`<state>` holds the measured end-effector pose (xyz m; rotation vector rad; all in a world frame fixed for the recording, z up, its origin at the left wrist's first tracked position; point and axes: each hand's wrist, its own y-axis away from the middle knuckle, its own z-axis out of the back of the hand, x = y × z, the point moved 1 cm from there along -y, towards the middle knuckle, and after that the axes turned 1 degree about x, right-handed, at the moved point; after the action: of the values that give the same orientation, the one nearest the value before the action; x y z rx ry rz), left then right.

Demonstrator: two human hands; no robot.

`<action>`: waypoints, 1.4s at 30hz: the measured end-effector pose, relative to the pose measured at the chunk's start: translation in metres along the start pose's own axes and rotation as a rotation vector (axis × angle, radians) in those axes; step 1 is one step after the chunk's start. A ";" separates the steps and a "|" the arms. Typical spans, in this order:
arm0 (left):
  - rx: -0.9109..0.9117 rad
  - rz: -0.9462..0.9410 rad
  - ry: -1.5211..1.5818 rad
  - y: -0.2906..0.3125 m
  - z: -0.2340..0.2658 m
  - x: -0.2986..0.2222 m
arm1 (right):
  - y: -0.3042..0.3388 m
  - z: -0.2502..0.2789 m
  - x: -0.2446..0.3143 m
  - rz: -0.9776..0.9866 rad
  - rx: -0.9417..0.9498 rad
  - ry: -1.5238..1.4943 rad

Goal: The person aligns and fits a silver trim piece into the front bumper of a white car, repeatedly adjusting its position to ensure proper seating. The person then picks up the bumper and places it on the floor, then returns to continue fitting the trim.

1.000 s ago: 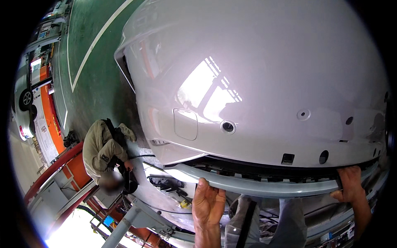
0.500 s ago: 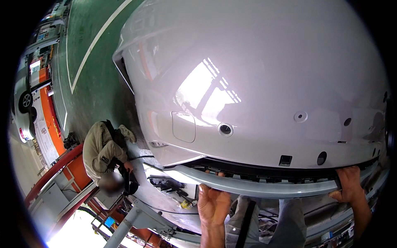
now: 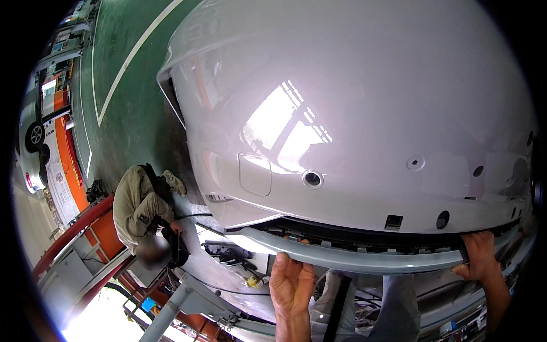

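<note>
A large glossy silver-grey car body panel with several holes fills the view. Along its lower edge runs a long curved grey trim strip, with a dark gap and black clip-like parts between strip and panel. My left hand holds the strip from below near its left part, palm toward me, thumb on the near face and the other fingers partly hidden behind it. Farther right, my right hand grips the strip over its upper edge, fingertips hidden in the gap and thumb low on the near side.
At the left, a person crouches on the floor beside the panel. Dark loose parts lie on a light sheet near them. Grey lift arms and cables run below. Beyond stand a red rail and another car.
My left hand has shifted slightly left along the strip, its thumb a little higher. My right hand keeps its grip with barely any motion. Strip and panel look nearly unmoved.
</note>
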<state>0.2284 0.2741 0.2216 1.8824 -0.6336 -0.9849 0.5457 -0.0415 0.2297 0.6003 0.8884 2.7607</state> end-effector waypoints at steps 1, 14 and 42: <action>0.009 0.004 0.011 0.000 0.001 0.000 | 0.000 0.000 0.000 0.000 0.006 -0.003; 0.059 -0.009 -0.073 -0.005 0.010 0.000 | 0.003 0.002 0.001 -0.060 0.075 -0.063; 0.234 -0.180 -0.313 -0.014 0.004 0.017 | -0.013 0.021 0.013 -0.107 0.087 -0.168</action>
<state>0.2350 0.2661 0.2014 2.0329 -0.8002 -1.3901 0.5434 -0.0165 0.2423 0.7630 0.9758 2.5446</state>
